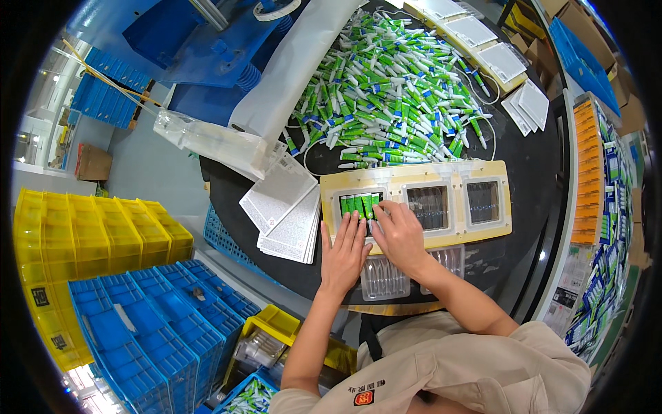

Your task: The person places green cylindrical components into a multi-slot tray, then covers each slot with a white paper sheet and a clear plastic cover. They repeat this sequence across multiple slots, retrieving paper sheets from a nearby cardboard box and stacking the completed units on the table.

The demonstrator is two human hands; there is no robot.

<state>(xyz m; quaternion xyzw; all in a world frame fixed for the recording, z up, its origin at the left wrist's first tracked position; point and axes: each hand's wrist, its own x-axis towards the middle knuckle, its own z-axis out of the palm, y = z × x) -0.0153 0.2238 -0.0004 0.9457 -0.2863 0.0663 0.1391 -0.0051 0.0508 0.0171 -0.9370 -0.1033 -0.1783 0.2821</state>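
Note:
A pale yellow frame (pixel 436 239) with three windows lies in front of me on the dark round table. In its left window, several small green-and-white tubes (pixel 352 204) sit side by side in a clear plastic tray. My left hand (pixel 341 257) lies flat with its fingers stretched out, the fingertips at the lower ends of these tubes. Beside it, my right hand (pixel 402 237) is bent over the window's right side, fingers curled and closed around a tube (pixel 376 199) at the row's end; part of this tube is hidden. The other two windows hold clear trays (pixel 427 207) without green tubes.
A large heap of tubes (pixel 386 90) covers the table's far part. White printed cards (pixel 293 228) lie to the left. Another yellow frame (pixel 476 41) bears white cards at the back right. Clear trays (pixel 384 278) lie at the near edge. Blue crates (pixel 148 324) and yellow crates (pixel 89 234) stand left.

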